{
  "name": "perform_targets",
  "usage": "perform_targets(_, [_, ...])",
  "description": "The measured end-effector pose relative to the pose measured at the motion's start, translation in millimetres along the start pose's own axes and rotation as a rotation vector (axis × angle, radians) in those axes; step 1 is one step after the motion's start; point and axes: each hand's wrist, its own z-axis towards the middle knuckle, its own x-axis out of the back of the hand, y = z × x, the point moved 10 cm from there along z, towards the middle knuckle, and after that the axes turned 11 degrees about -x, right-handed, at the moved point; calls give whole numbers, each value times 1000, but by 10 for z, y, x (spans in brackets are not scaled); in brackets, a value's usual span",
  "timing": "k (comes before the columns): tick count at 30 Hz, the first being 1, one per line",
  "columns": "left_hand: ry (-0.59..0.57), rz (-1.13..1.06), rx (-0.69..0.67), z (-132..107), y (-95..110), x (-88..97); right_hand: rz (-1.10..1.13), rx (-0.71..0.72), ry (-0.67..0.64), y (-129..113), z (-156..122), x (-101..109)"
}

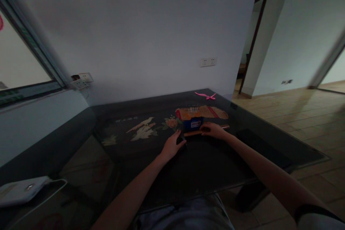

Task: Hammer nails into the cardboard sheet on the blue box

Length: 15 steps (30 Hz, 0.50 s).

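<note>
My left hand (172,146) rests on the dark glass table (129,158), its fingers curled over a small dark object (181,140) that I cannot make out. My right hand (212,130) lies closed over a long thin wooden stick (192,133) that runs left to right across the table. Just beyond both hands stands a small blue box (193,123). Behind the box lies an orange and red packet (205,112) with several thin dark rods standing at its near edge.
A pink ribbon (206,96) lies at the table's far right corner. A white power bank (20,191) with a cable sits at the near left. A window (21,64) is on the left, wall sockets (208,61) behind, tiled floor and a doorway (253,43) to the right.
</note>
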Motion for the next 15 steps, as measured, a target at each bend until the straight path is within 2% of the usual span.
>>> perform_targets(10, [-22, 56, -28, -28, 42, 17, -17, 24, 33, -64, -74, 64])
perform_targets(15, [-41, 80, -97, -44, 61, 7, -49, 40, 71, -70, -141, 72])
